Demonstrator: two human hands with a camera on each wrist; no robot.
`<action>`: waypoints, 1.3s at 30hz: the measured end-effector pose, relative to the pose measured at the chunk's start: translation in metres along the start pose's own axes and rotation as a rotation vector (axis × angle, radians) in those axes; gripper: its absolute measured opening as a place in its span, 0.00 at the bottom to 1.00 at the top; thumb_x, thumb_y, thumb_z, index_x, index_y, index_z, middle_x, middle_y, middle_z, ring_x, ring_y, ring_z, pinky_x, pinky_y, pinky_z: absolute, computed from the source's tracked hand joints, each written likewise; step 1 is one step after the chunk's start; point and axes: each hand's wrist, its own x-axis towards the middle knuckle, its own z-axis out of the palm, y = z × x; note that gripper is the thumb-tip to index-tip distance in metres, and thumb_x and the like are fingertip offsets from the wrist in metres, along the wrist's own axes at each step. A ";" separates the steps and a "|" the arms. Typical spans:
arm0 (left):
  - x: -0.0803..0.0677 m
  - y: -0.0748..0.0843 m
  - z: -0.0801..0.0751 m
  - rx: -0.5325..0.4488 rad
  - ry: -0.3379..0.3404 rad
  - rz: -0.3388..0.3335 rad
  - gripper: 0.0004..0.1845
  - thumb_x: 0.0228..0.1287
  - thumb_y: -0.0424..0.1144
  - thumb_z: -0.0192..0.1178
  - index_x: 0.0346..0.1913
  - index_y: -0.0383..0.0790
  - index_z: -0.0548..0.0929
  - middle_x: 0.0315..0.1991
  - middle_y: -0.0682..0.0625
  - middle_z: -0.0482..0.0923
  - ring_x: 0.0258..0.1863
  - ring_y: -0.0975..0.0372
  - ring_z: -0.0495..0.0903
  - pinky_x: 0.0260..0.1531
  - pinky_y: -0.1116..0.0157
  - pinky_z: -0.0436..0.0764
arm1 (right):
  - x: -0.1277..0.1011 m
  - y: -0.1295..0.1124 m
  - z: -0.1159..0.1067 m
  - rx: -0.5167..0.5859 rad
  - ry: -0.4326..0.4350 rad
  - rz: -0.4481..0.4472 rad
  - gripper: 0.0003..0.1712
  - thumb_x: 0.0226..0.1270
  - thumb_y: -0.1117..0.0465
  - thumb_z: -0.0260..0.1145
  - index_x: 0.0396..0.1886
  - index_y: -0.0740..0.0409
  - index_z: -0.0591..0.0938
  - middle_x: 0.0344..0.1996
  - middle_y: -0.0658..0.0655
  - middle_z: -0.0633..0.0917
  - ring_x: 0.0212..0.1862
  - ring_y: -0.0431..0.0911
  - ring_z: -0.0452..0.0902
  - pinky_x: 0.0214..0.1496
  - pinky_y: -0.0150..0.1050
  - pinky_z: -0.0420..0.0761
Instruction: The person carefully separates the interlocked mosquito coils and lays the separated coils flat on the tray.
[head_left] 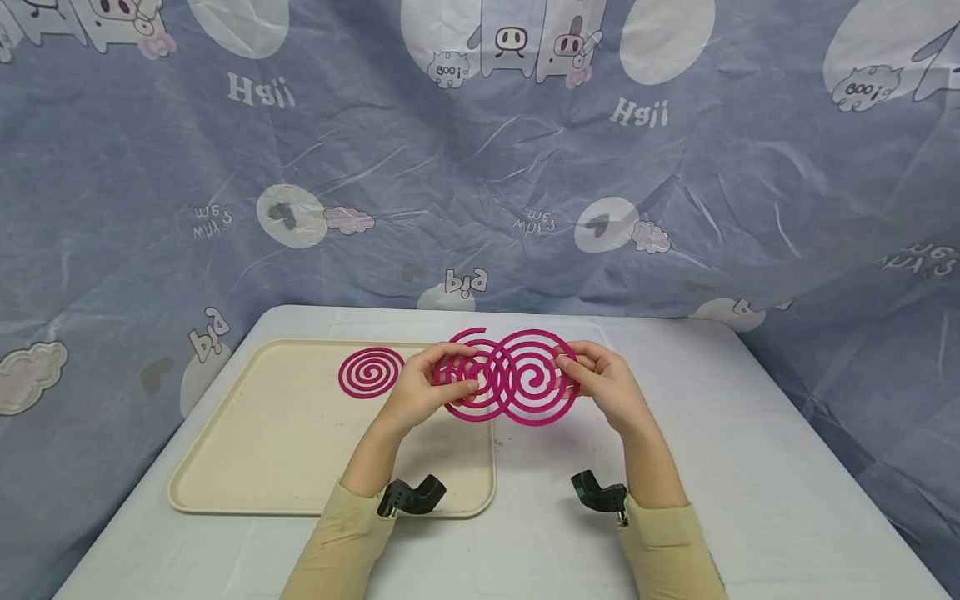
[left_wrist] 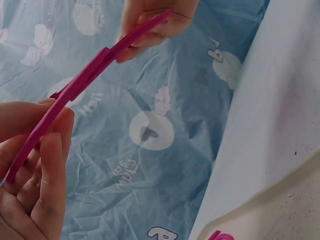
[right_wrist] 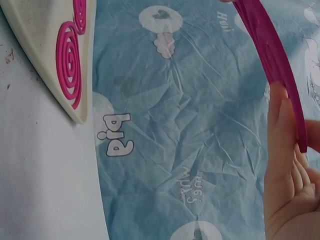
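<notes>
Two magenta mosquito coils, the left coil point(head_left: 477, 417) and the right coil point(head_left: 534, 382), are held up above the table, overlapping in the middle. My left hand point(head_left: 422, 387) pinches the left coil at its outer side, thumb in front and fingers behind. At the opposite side, my right hand point(head_left: 606, 386) grips the right coil between thumb and fingers. Edge-on in the left wrist view, the coils point(left_wrist: 89, 72) form a thin slanting strip, thicker where they overlap. Another mosquito coil point(head_left: 371, 372) lies flat on the cream tray point(head_left: 262, 450).
In the right wrist view, a coil point(right_wrist: 68, 65) lies near the tray's corner, with part of another coil point(right_wrist: 80, 15) beside it. A white cloth point(head_left: 750, 467) covers the table. Behind hangs a blue patterned curtain point(head_left: 450, 167).
</notes>
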 end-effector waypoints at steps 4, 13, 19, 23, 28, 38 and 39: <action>0.000 0.000 0.000 -0.007 0.021 0.006 0.21 0.53 0.25 0.66 0.52 0.31 0.77 0.43 0.38 0.77 0.36 0.58 0.80 0.36 0.66 0.82 | 0.002 -0.001 0.008 0.082 0.114 0.003 0.21 0.67 0.61 0.62 0.52 0.74 0.71 0.34 0.50 0.85 0.32 0.41 0.83 0.38 0.36 0.83; 0.002 0.001 -0.001 0.001 0.066 0.036 0.21 0.51 0.24 0.67 0.51 0.31 0.78 0.43 0.39 0.77 0.36 0.59 0.80 0.37 0.65 0.83 | 0.006 -0.001 0.019 0.294 0.273 -0.008 0.24 0.66 0.64 0.62 0.58 0.68 0.67 0.35 0.48 0.85 0.32 0.41 0.83 0.37 0.35 0.83; 0.000 0.007 -0.009 -0.017 0.093 0.044 0.23 0.51 0.24 0.67 0.52 0.34 0.77 0.43 0.39 0.77 0.35 0.59 0.81 0.36 0.61 0.83 | 0.007 0.000 0.020 0.283 0.360 -0.045 0.20 0.63 0.65 0.65 0.53 0.63 0.72 0.31 0.49 0.86 0.30 0.41 0.83 0.36 0.35 0.83; -0.002 0.011 -0.016 -0.022 0.124 0.044 0.27 0.51 0.25 0.68 0.56 0.38 0.75 0.41 0.38 0.79 0.36 0.58 0.83 0.36 0.59 0.83 | 0.008 0.000 0.021 0.266 0.386 -0.078 0.13 0.61 0.63 0.66 0.43 0.67 0.80 0.29 0.50 0.86 0.28 0.42 0.83 0.35 0.36 0.83; -0.005 0.010 -0.026 -0.010 0.147 0.012 0.35 0.52 0.26 0.68 0.63 0.42 0.66 0.38 0.35 0.81 0.35 0.56 0.84 0.36 0.58 0.83 | 0.008 0.002 0.019 0.249 0.261 -0.123 0.18 0.69 0.60 0.59 0.48 0.72 0.79 0.34 0.52 0.85 0.32 0.44 0.84 0.37 0.39 0.83; -0.015 0.004 -0.052 0.021 0.193 -0.069 0.32 0.55 0.31 0.67 0.63 0.43 0.66 0.43 0.31 0.79 0.38 0.56 0.84 0.39 0.59 0.82 | 0.011 0.015 0.022 0.077 -0.014 -0.227 0.17 0.64 0.70 0.62 0.51 0.74 0.77 0.41 0.57 0.85 0.40 0.44 0.83 0.41 0.42 0.83; -0.016 0.003 -0.055 0.022 0.199 -0.072 0.32 0.55 0.32 0.67 0.63 0.43 0.67 0.44 0.32 0.78 0.39 0.56 0.84 0.39 0.59 0.82 | 0.012 0.016 0.022 0.059 -0.016 -0.235 0.16 0.63 0.70 0.63 0.50 0.73 0.78 0.40 0.59 0.85 0.40 0.44 0.83 0.41 0.42 0.83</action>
